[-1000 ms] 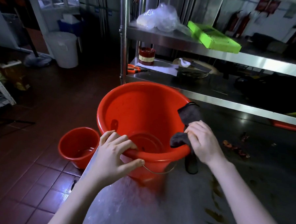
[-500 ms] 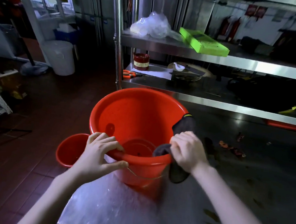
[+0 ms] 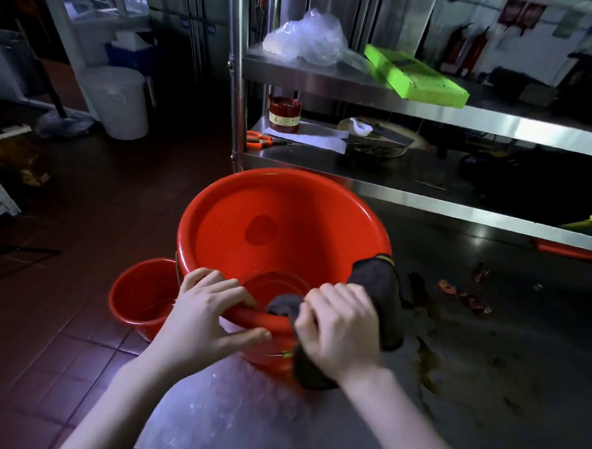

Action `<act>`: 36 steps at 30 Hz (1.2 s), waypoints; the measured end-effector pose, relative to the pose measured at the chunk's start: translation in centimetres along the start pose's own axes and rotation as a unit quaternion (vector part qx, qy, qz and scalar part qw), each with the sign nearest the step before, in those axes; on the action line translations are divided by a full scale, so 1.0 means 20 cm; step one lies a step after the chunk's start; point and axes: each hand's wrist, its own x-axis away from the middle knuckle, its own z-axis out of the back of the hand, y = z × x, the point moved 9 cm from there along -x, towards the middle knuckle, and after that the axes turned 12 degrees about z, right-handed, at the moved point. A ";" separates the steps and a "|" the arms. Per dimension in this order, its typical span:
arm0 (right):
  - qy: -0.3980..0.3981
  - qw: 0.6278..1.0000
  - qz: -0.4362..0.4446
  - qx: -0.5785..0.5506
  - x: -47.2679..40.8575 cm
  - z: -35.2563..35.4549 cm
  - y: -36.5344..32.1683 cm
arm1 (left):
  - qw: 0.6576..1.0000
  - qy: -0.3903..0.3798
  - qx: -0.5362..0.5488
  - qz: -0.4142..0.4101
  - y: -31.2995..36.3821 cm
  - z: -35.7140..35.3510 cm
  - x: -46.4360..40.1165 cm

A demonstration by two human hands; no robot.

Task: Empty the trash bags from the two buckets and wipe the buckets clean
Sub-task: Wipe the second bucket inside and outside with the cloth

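Observation:
A large red bucket [image 3: 280, 230] stands on the steel table [image 3: 485, 388], with no bag in it. My left hand [image 3: 207, 319] grips its near rim, fingers inside and thumb outside. My right hand [image 3: 342, 333] presses a dark grey cloth [image 3: 380, 290] over the near rim just right of the left hand; the cloth drapes inside and down the outer wall. A smaller red bucket [image 3: 140, 298] sits on the tiled floor to the left, partly hidden behind the large one.
Food scraps [image 3: 462, 295] and stains lie on the table to the right. Behind stands a steel shelf rack [image 3: 431, 107] holding a clear plastic bag [image 3: 307, 39], a green box [image 3: 415, 76], a red jar [image 3: 284, 114] and orange scissors [image 3: 261, 138]. A white bin [image 3: 117, 101] stands far left.
My right hand has slid the cloth along the rim from the right side toward the near edge, close to my left hand. The left hand keeps its grip on the rim.

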 end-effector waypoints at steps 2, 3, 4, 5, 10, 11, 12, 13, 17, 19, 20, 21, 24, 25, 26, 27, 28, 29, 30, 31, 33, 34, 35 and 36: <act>-0.037 0.999 0.024 -0.006 0.00 0.00 0.22 | 1.000 0.014 0.001 0.001 0.00 0.01 -0.01; -0.058 0.998 0.004 -0.017 0.00 0.00 0.36 | 1.000 0.021 0.001 0.002 0.01 0.01 -0.01; -0.071 0.996 -0.032 -0.031 -0.01 0.00 0.47 | 1.000 0.028 0.001 0.003 0.02 0.00 0.00; -0.071 0.994 -0.068 -0.049 0.00 0.00 0.55 | 0.999 0.036 0.000 0.002 0.02 0.00 0.01; 0.003 0.986 -0.166 -0.022 0.06 0.01 0.34 | 0.998 0.061 0.002 0.004 0.02 0.00 0.03; 0.014 0.984 -0.177 0.006 0.07 0.02 0.23 | 0.998 0.058 -0.004 0.001 0.03 0.00 0.02; 0.013 0.984 -0.177 0.030 0.07 0.01 0.11 | 0.998 0.056 -0.007 0.001 0.02 -0.01 0.02; 0.009 0.985 -0.166 0.043 0.07 0.00 0.00 | 0.998 0.055 -0.007 0.004 0.02 -0.01 0.02; -0.001 0.998 -0.051 0.025 -0.01 -0.03 -0.08 | 0.999 0.045 0.005 0.011 0.00 0.00 0.03; -0.030 0.999 0.017 0.018 -0.03 -0.02 0.09 | 0.999 0.044 0.009 0.013 0.01 0.00 0.01; -0.048 0.998 0.040 0.011 -0.04 -0.03 0.20 | 0.999 0.043 0.009 0.013 0.01 0.00 0.01; -0.065 0.997 0.042 -0.007 -0.05 -0.03 0.32 | 0.999 0.043 0.010 0.012 0.02 0.00 0.00; -0.059 0.995 -0.044 -0.059 -0.05 -0.03 0.54 | 0.998 0.057 0.015 0.007 0.02 0.00 0.02; -0.036 0.995 -0.076 -0.055 -0.05 -0.03 0.54 | 0.998 0.064 0.017 0.007 0.02 0.01 0.02; -0.010 0.994 -0.103 -0.039 -0.03 -0.02 0.50 | 0.997 0.069 0.016 0.005 0.02 0.01 0.02; 0.014 0.992 -0.126 -0.019 -0.01 0.00 0.43 | 0.997 0.073 0.013 0.002 0.03 0.00 0.02; 0.033 0.990 -0.139 0.000 0.00 0.01 0.34 | 0.997 0.075 0.006 -0.003 0.04 0.00 0.02; 0.040 0.989 -0.144 0.015 0.01 0.01 0.22 | 0.997 0.076 -0.001 -0.007 0.05 0.00 0.02; 0.037 0.988 -0.145 0.027 0.02 -0.01 0.11 | 0.997 0.074 -0.004 -0.010 0.05 0.00 0.02; 0.031 0.989 -0.140 0.034 0.02 -0.02 0.02 | 0.997 0.071 -0.004 -0.011 0.05 0.00 0.02; 0.030 0.993 -0.106 0.036 0.00 -0.04 -0.11 | 0.998 0.057 0.000 -0.010 0.03 0.00 0.03; 0.026 0.996 -0.076 0.030 -0.01 -0.03 -0.12 | 0.999 0.046 0.000 -0.011 0.02 0.00 0.03; 0.016 0.999 -0.043 0.024 -0.02 -0.03 -0.10 | 0.999 0.036 0.001 -0.012 0.01 -0.01 0.04; -0.002 1.000 -0.007 0.019 -0.02 -0.02 -0.05 | 1.000 0.025 0.003 -0.014 0.00 0.00 0.03</act>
